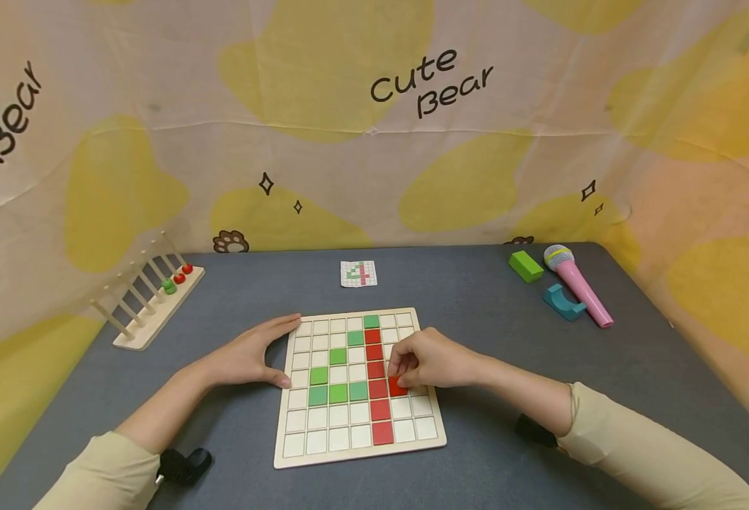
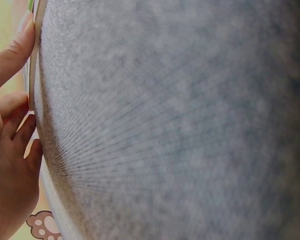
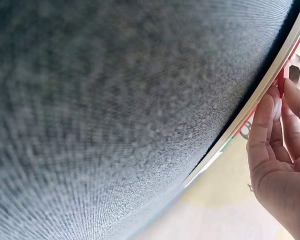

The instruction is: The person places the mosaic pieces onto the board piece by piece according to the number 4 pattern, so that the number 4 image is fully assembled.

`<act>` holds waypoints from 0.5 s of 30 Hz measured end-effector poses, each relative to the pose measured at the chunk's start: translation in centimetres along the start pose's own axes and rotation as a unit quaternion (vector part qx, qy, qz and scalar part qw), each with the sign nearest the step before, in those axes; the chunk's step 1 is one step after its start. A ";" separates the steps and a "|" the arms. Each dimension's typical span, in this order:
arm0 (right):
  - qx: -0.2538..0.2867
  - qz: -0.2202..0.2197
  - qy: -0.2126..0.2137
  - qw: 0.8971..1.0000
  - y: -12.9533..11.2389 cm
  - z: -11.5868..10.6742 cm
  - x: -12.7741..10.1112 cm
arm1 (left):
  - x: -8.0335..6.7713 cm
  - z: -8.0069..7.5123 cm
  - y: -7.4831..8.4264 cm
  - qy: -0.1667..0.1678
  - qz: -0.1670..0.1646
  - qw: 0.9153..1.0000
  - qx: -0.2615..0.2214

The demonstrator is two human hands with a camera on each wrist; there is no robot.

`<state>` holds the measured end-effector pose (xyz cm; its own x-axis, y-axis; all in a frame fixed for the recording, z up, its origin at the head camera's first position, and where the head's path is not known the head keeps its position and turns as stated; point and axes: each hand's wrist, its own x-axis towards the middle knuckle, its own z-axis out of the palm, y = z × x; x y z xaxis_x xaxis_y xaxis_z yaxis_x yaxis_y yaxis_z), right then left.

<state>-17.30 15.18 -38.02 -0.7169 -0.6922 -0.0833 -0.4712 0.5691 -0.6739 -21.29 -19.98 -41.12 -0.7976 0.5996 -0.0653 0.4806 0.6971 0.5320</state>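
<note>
1. Nearest me, two beige sleeves come in from the bottom edge, forearms lying on the grey table [image 1: 489, 283].
2. The wooden grid board [image 1: 358, 388] sits between the arms, square to the person, most of its cells filled with white tiles.
3. The right hand [image 1: 430, 361] hovers over the board's right half, fingers curled together and pinching a red tile [image 1: 396, 386] by its edges. That tile sits just right of the red column [image 1: 376, 379], about level with the row of green tiles [image 1: 338, 393]. The right wrist view shows the fingertips [image 3: 266, 116] closing on the red piece at the board's rim.
4. The left hand [image 1: 250, 354] lies flat against the board's left edge, fingers straight and close together, thumb touching the lower left side of the frame.
5. Beyond the board lies a small pattern card [image 1: 358, 273] printed with green and red squares.
6. Far left stands a wooden peg rack [image 1: 148, 304] with red and green beads at its far end.
7. Far right lie a green block [image 1: 525, 265], a teal arch block [image 1: 563, 302] and a pink toy microphone [image 1: 576, 285], near each other.
</note>
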 end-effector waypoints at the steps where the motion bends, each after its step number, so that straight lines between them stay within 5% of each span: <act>1: -0.001 0.001 0.000 1.000 0.0 0.0 0.0 | 0.0 0.0 0.0 0.000 0.000 1.000 -0.001; 15: -0.027 -0.012 0.013 0.999 0.1 0.1 0.0 | 0.1 0.0 -0.1 -0.003 0.007 1.000 0.002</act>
<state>-17.33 15.17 -38.20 -0.7182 -0.6943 -0.0472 -0.5147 0.5755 -0.6355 -21.44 -19.96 -41.15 -0.7890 0.6112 -0.0623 0.4933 0.6907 0.5288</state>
